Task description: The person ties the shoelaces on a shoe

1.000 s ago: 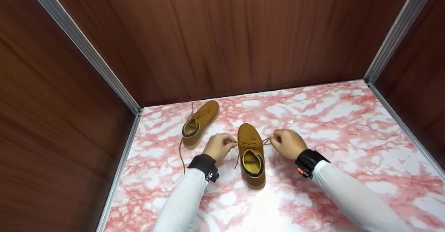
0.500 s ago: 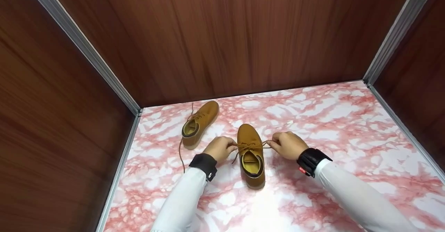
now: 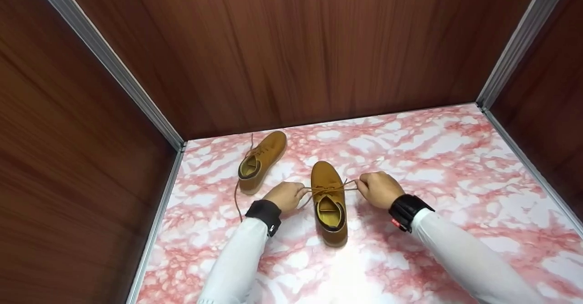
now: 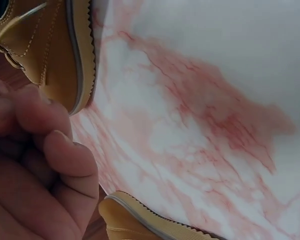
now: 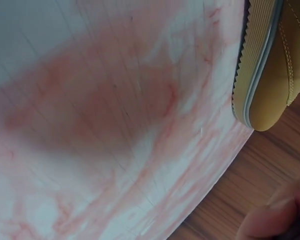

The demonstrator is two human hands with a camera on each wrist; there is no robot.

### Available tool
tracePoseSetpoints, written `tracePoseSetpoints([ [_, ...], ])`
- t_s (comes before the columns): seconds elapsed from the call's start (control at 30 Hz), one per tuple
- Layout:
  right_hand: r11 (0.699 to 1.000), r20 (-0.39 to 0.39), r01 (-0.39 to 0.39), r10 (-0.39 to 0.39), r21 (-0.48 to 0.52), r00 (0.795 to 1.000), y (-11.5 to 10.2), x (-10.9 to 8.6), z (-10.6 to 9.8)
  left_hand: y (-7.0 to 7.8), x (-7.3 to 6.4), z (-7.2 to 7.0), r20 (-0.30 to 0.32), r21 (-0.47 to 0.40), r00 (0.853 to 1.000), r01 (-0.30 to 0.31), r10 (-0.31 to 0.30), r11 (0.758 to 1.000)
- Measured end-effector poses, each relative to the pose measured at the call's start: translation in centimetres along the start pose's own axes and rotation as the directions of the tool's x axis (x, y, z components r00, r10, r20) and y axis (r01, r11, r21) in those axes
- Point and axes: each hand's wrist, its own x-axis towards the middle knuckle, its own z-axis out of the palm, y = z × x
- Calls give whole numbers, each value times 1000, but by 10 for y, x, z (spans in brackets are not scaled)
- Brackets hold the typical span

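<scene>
A tan lace-up shoe (image 3: 326, 173) stands on the marbled surface in the head view, toe pointing away, its yellow lining showing. Across its tongue the shoelace (image 3: 329, 189) is crossed and pulled out to both sides. On the left side, my left hand (image 3: 285, 196) pinches lace between thumb and fingers; a loose end trails below it. My right hand (image 3: 380, 190) pinches the lace strands on the right, just off the shoe's side. In the left wrist view the curled fingers (image 4: 72, 155) hide their grip. Only fingertips (image 5: 270, 220) appear in the right wrist view.
A second tan shoe (image 3: 271, 150) lies at an angle to the back left, its long loose lace (image 3: 237, 199) trailing on the surface. Dark wood-grain panels (image 3: 291, 49) with grey metal corner strips (image 3: 109, 58) enclose the back and both sides.
Both hands still hold the lace, with slight shifts. My left hand has dropped a little lower, and a lace tip now sticks up beside the right hand. The shoes have stayed in place.
</scene>
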Motion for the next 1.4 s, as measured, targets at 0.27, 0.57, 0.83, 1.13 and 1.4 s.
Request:
tracePoseSetpoints([
  [0.27, 998, -9, -60, 59, -10, 998, 4, -2, 6, -7, -1, 0, -4, 0, 1000, 4, -4, 1000],
  [0.57, 997, -33, -71, 71, 10, 997, 12, -4, 8, -16, -3, 3, -13, -50, 1000, -14, 13, 999],
  [0.83, 995, -24, -83, 85, 54, 996, 15, -5, 13, -24, -8, 11, -29, -78, 1000, -10, 8, 997],
  [1.13, 984, -3, -114, 116, 136, 993, 20, -7, 23, -33, -10, 32, 9, -295, 1000, 26, -25, 955],
  [1.4, 938, 133, -248, 222, 242, 966, 27, -13, 33, -40, -12, 47, 120, -486, 990, 122, -73, 865],
])
